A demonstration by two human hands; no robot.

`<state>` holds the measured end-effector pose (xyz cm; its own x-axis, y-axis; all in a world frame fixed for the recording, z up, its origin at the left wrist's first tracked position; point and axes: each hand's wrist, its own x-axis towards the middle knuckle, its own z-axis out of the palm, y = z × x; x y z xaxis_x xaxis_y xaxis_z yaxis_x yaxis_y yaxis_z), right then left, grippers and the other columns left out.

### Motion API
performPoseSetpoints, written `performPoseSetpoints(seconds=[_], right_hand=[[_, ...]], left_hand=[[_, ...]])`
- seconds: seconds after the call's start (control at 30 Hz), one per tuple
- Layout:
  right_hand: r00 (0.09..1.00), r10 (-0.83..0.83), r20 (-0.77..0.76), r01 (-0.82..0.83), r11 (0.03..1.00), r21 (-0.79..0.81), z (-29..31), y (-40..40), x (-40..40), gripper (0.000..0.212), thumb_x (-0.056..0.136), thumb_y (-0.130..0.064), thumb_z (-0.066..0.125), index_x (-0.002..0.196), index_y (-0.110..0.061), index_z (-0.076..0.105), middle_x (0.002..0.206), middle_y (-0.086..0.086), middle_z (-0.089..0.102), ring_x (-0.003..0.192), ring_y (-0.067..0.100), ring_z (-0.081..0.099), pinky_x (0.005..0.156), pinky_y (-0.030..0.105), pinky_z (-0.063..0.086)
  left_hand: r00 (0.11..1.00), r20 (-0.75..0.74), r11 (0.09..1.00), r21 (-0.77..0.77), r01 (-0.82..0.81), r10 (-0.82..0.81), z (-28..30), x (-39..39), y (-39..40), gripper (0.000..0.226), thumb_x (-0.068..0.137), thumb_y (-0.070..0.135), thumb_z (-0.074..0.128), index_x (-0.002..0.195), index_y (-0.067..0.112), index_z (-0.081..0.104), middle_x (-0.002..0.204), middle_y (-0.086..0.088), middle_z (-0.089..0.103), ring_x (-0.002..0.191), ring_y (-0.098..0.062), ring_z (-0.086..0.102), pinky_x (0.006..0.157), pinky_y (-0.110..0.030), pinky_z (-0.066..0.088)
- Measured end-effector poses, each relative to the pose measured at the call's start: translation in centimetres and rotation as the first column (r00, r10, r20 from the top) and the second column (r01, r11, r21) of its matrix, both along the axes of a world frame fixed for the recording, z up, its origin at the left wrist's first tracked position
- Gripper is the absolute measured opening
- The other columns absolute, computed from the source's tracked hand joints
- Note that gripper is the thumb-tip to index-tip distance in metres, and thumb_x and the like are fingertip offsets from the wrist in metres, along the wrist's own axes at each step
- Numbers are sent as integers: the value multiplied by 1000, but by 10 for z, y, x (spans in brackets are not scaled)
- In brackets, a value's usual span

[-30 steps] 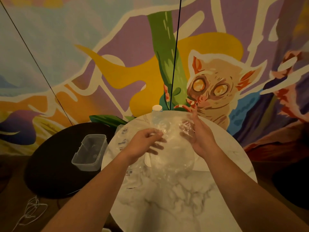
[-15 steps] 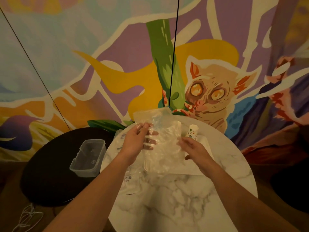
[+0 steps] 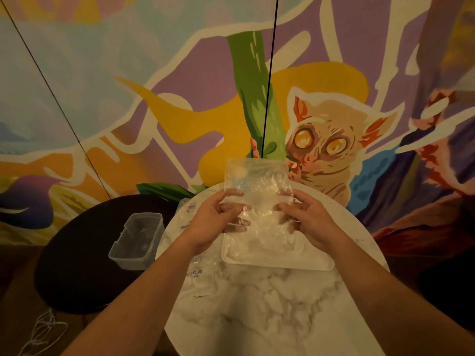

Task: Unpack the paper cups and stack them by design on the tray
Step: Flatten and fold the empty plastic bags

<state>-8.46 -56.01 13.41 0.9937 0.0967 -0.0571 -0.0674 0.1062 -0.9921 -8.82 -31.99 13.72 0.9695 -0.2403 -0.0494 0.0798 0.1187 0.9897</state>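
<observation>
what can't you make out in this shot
1. Head view: whether any paper cups are left inside the clear plastic bag; its crinkled glare hides that.
2. Far part of the white tray, behind the bag and both hands.
3. Print on the plastic wrapper, too small to read.

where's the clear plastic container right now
In the head view the clear plastic container sits on the dark round table, left of the marble table and the left hand.
</observation>
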Motion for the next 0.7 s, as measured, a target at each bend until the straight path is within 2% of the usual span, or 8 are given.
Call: performPoseSetpoints(seconds=[0.13, 0.27, 0.4, 0.47, 0.53, 0.6, 0.63, 0.7], right_hand=[[997, -67, 23, 64, 991, 115, -3, -2, -1, 27, 93, 9, 57, 100, -10, 75, 87, 9, 75, 61, 14, 58, 55, 21, 50], [997, -76, 17, 72, 979, 193, -5, 2, -4, 40, 87, 14, 55, 72, -12, 81, 87, 6, 76, 78, 20, 69, 70, 31, 54], [993, -102, 63, 91, 982, 164, -8, -1, -1, 47, 88, 18, 51, 68, -14, 79, 92, 7, 78, 93, 21, 70, 86, 34, 53], [981, -150, 125, 143, 988, 64, -9, -2, 0, 51, 89, 18, 48, 67, -15, 79, 93, 6, 77, 95, 17, 70, 92, 34, 51], [975, -178, 134, 177, 984, 20, -10, -2, 2, 48, 91, 14, 48, 74, -17, 80, 97, 6, 77, 97, 22, 68, 86, 35, 53], [985, -172, 9, 170, 979, 111, -5, -2, 0, 32, 96, -3, 50, 98, -17, 78, 107, 8, 74, 98, 29, 64, 75, 38, 53], [988, -124, -90, 140, 970, 201, -3, -2, -1, 27, 97, -17, 52, 112, -21, 74, 113, 10, 71, 99, 31, 62, 76, 41, 51], [979, 20, -203, 44, 950, 309, 1, -2, -7, 41, 89, -43, 59, 128, -29, 63, 123, 10, 68, 106, 34, 64, 84, 48, 48]], left_hand=[[998, -49, 994, -98, -54, 49, 2, 0, -3, 23, 99, -7, 50, 104, 5, 69, 106, -11, 77, 80, -26, 76, 69, -31, 62], [991, -107, 975, -197, -105, 85, 7, -1, -10, 35, 97, -13, 42, 74, 3, 63, 106, -12, 77, 99, -26, 73, 64, -27, 60], [963, -266, 954, -276, -117, 41, 8, 4, -6, 25, 102, 26, 52, 111, 19, 74, 122, -12, 72, 108, -35, 69, 93, -48, 54], [958, -283, 977, -215, -8, -55, 7, 2, -4, 35, 98, 45, 58, 132, 35, 61, 122, -8, 73, 107, -33, 69, 97, -52, 51], [978, -202, 998, -19, 54, -57, 4, -3, -8, 54, 92, 33, 71, 139, 41, 46, 114, -6, 75, 102, -27, 72, 94, -52, 56], [997, -73, 988, 154, -18, 29, 0, -7, -14, 73, 85, 16, 80, 140, 43, 41, 110, -9, 69, 91, -19, 72, 85, -46, 61], [998, -12, 979, 193, -63, 66, -2, -7, -15, 75, 84, 15, 81, 141, 43, 42, 111, -10, 66, 88, -16, 70, 84, -42, 62], [994, 78, 974, 204, -96, 81, -4, -7, -15, 73, 84, 21, 82, 140, 45, 43, 116, -15, 65, 90, -19, 69, 87, -44, 61]])
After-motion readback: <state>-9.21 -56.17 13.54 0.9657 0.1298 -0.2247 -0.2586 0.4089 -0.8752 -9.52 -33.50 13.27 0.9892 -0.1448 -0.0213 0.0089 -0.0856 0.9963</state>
